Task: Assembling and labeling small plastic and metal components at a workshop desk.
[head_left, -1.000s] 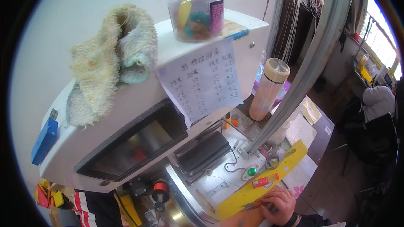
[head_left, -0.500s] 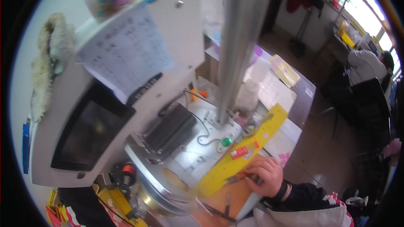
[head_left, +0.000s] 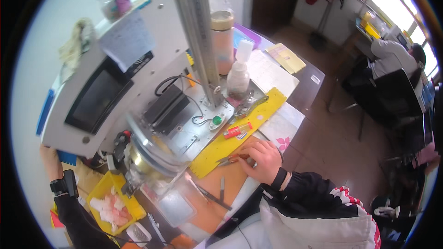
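My right hand (head_left: 264, 160) is over the orange worktop, its fingers curled around a small pair of orange-handled snips (head_left: 233, 158) whose pointed tips face left. Just beyond it, a yellow strip (head_left: 217, 153) lies slantwise with a red tube-shaped item (head_left: 237, 130) on it. At the far left, my left hand (head_left: 50, 162) reaches up to the lower edge of the white machine housing (head_left: 54, 127). Its fingers are hidden there, so I cannot see what they touch. The machine's dark screen (head_left: 99, 106) faces me.
A metal column (head_left: 200, 32) rises from the machine plate beside a green button (head_left: 217, 120). Near the round machine head stand a yellow bin (head_left: 133, 198) of pale pieces and a clear tray (head_left: 175, 207). A bottle (head_left: 237, 78) stands behind. Another person (head_left: 392, 57) sits far right.
The view has shifted, with the machine appearing farther left and smaller. My left arm has extended to the housing's lower left edge. My right hand stays at the snips.
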A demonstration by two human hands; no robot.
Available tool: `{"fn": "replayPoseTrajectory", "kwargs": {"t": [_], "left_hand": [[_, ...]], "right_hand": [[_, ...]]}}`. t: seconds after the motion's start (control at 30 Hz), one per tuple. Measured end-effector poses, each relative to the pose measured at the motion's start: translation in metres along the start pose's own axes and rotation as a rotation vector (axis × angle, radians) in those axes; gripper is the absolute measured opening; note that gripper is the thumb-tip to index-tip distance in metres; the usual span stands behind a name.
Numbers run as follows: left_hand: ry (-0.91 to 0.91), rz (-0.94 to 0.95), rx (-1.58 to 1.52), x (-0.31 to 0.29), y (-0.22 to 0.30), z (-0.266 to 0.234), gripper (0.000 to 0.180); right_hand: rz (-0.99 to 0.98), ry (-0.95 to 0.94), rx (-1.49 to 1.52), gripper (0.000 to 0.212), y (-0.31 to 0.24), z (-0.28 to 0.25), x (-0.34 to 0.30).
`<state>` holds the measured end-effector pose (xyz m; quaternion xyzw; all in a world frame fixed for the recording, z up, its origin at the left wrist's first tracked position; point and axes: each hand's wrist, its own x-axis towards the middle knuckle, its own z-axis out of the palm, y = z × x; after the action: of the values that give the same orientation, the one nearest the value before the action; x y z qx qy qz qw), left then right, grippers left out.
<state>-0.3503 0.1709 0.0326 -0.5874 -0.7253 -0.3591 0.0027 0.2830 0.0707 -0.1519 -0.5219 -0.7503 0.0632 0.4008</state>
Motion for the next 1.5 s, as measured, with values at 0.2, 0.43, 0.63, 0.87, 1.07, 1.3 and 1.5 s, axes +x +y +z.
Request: {"fn": "replayPoseTrajectory", "kwargs": {"t": [0.2, 0.43, 0.63, 0.87, 1.07, 1.3, 1.5], "left_hand": [[0.111, 0.026, -0.312, -0.088, 0.072, -0.011, 0.025], [0.347, -0.103, -0.295, -0.177, 0.099, -0.066, 0.02], [0.441, -0.283, -0.285, -0.253, 0.1, -0.099, 0.024], [0.494, -0.37, -0.463, -0.357, 0.071, -0.133, 0.025], [0.694, -0.537, -0.739, -0.436, 0.074, -0.14, 0.032], [0.626, -0.714, -1.085, -0.546, 0.089, -0.124, 0.039], [0.488, -0.873, -0.987, -0.589, 0.121, -0.092, 0.027]], "right_hand": [[-0.049, 0.042, 0.062, 0.018, -0.002, 0.009, -0.006], [-0.108, 0.016, 0.068, 0.019, 0.0, 0.006, -0.015], [-0.14, 0.057, 0.198, 0.023, 0.001, -0.005, -0.013], [-0.35, -0.254, 0.447, 0.024, -0.057, -0.042, 0.009], [-0.299, -0.887, 0.722, 0.03, -0.126, -0.016, 0.025], [0.05, -1.031, 1.158, 0.053, -0.177, 0.064, 0.018], [0.523, -1.069, 1.638, 0.043, -0.192, 0.07, 0.018]]}}
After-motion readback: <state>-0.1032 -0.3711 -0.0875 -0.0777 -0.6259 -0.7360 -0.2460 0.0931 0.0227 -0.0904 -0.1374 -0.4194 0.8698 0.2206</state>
